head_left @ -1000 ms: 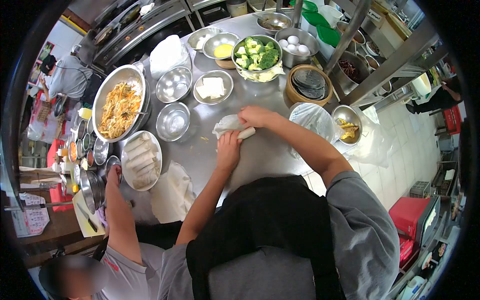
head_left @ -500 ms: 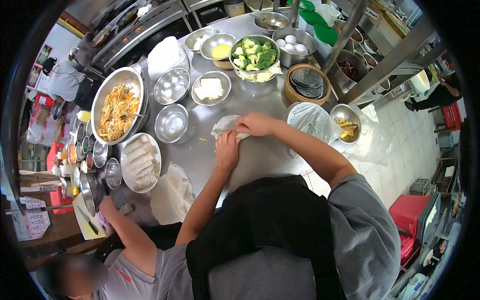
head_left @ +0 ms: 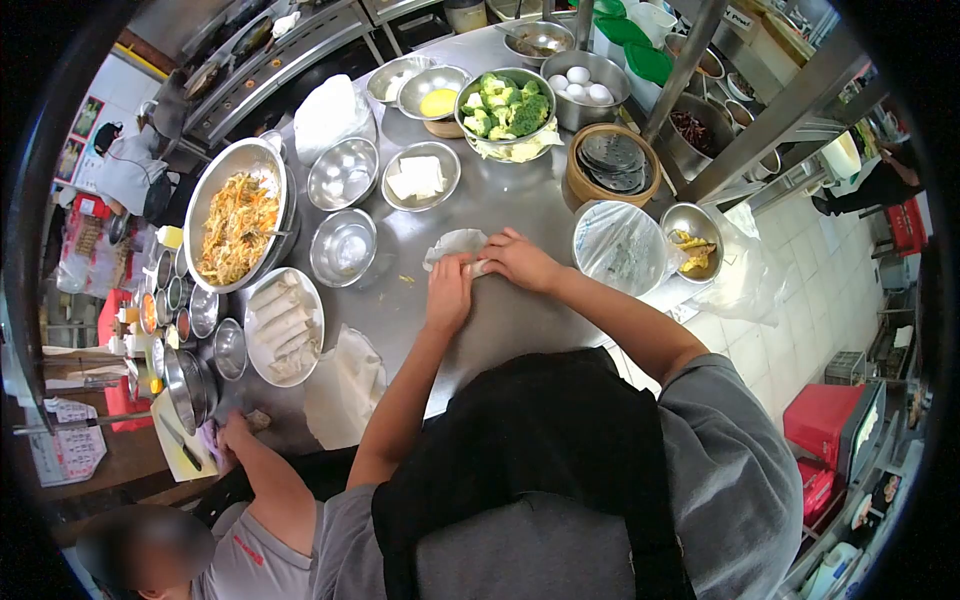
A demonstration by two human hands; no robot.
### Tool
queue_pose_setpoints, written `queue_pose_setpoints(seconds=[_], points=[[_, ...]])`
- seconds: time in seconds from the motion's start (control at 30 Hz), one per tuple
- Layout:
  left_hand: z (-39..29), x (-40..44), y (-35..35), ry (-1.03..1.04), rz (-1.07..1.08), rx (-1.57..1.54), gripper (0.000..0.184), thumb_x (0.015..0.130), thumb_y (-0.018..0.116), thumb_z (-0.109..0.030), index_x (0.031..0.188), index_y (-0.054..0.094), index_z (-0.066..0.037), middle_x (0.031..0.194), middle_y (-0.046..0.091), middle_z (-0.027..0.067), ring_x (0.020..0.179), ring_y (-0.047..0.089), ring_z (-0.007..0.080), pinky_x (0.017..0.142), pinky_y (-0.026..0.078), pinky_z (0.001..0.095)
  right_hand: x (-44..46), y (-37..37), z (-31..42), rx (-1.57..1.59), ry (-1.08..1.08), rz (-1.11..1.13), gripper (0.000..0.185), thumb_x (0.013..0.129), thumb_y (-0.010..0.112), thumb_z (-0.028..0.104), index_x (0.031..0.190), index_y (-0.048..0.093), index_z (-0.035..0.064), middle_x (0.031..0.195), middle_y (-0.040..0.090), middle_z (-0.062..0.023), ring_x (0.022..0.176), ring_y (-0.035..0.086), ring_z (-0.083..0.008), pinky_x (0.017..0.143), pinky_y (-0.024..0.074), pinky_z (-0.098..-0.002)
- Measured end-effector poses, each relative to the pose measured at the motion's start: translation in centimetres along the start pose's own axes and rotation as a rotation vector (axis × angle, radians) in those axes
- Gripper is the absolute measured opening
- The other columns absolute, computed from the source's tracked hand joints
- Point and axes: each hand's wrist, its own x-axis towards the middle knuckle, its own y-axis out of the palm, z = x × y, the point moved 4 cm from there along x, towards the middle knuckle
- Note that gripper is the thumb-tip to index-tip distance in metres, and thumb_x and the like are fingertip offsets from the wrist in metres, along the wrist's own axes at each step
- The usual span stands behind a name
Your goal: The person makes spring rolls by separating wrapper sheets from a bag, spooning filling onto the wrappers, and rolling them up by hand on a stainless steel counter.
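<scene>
A pale spring roll wrapper [head_left: 455, 243], partly rolled up, lies on the steel table in front of me. My left hand [head_left: 450, 289] is closed over its near left part. On its right end my right hand [head_left: 520, 260] presses with bent fingers. What is inside the roll is hidden under the fingers. To the left, an oval white plate [head_left: 314, 352] carries several finished spring rolls [head_left: 280, 318]. A stack of flat wrappers [head_left: 345, 392] lies near the table's front edge, left of my left forearm.
A colander [head_left: 276, 170] of shredded vegetable filling stands at the left. Behind are metal bowls, broccoli [head_left: 505, 105], eggs [head_left: 578, 90] and a bamboo steamer [head_left: 578, 178]. A plastic-covered container [head_left: 620, 250] sits beside my right forearm. A co-worker's hand [head_left: 233, 432] is at lower left.
Both hands have drawn slightly nearer to me as the wrapper's near part rolled over. My right hand has turned flatter onto the roll. The co-worker's hand has shifted right and down.
</scene>
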Motion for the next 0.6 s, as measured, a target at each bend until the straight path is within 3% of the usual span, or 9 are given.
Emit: queue_pose_setpoints(seconds=[0.07,0.17,0.27,0.37,0.6], points=[[0.6,0.0,0.2,-0.028,0.013,-0.031,0.022,0.103,0.046,-0.018,0.110,0.061,-0.003,0.113,0.056,0.0167,0.106,0.052,0.0347,0.093,0.040,0.0467,-0.2,-0.1,0.2,-0.003,0.034,0.000,0.029,0.094,0.063,0.032,0.114,0.069,0.0122,0.113,0.062,-0.0067,0.112,0.052,-0.0306,0.099,0.0432,-0.0447],[0.0,0.2,-0.5,0.095,-0.111,-0.066,0.020,0.103,0.046,-0.018,0.107,0.061,-0.004,0.111,0.057,0.0152,0.106,0.052,0.0340,0.092,0.040,0.0463,0.0,-0.1,0.0,0.005,0.059,0.020,0.028,0.094,0.062,0.032,0.113,0.069,0.0128,0.117,0.059,-0.0061,0.117,0.050,-0.0295,0.099,0.0426,-0.0466],[-0.9,0.1,-0.9,0.070,-0.138,0.181,0.019,0.103,0.047,-0.017,0.106,0.062,-0.005,0.111,0.057,0.0131,0.105,0.051,0.0334,0.092,0.040,0.0463,0.0,-0.5,0.3,-0.050,0.060,0.003,0.028,0.094,0.063,0.032,0.113,0.070,0.0127,0.119,0.057,-0.0065,0.119,0.049,-0.0290,0.100,0.0415,-0.0462],[-0.4,0.2,-0.5,0.001,-0.095,0.073,0.019,0.102,0.047,-0.017,0.106,0.062,-0.006,0.110,0.057,0.0120,0.103,0.051,0.0338,0.091,0.040,0.0464,0.1,-1.0,0.8,-0.083,0.076,0.029,0.027,0.094,0.063,0.032,0.113,0.070,0.0133,0.120,0.055,-0.0072,0.120,0.048,-0.0281,0.100,0.0404,-0.0459],[0.8,0.4,-0.1,0.008,-0.065,0.025,0.020,0.102,0.047,-0.017,0.104,0.061,-0.003,0.108,0.056,0.0172,0.101,0.051,0.0379,0.091,0.040,0.0490,-1.1,-0.6,3.2,-0.235,-0.029,-0.150,0.043,0.088,0.068,0.025,0.127,0.059,0.0090,0.122,0.055,-0.0097,0.120,0.049,-0.0291,0.100,0.0401,-0.0453]])
